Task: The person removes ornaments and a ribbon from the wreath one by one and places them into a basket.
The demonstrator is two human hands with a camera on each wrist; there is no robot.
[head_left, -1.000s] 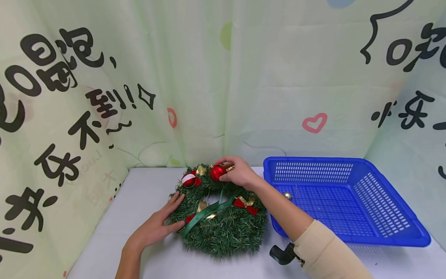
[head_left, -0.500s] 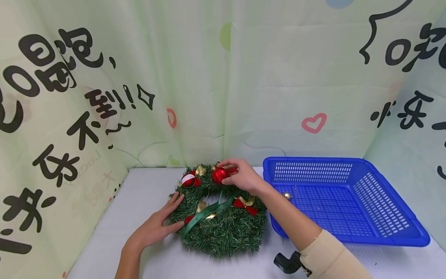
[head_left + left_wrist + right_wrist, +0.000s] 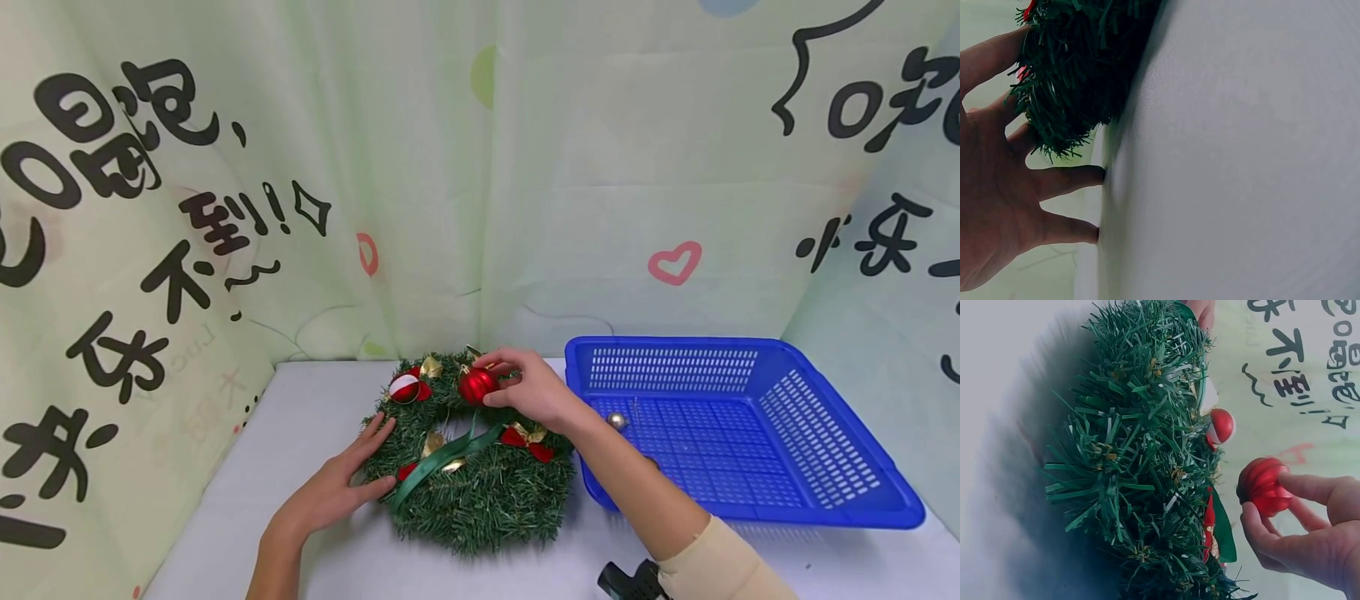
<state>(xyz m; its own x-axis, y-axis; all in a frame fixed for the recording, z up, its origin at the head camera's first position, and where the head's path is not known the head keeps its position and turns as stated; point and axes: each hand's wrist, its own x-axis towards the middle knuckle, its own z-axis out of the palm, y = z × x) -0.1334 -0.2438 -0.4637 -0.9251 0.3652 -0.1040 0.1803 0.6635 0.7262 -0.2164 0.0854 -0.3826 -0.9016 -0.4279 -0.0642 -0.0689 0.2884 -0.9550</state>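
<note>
Red ball (image 3: 477,386) hovering above far side of wreath (image 3: 517,500), right hand (image 3: 536,390) pinching it, gap hard to judge; left hand (image 3: 341,482) resting, spread wide, at wreath's left edge.

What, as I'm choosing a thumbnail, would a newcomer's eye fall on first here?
Probably the large blue basket on the right of the white table, the boldest block of colour. Then the shiny red bauble, held by the right hand just above the far side of the green wreath, left of the basket. Big black lettering also stands out on the pale curtain at the left.
</note>
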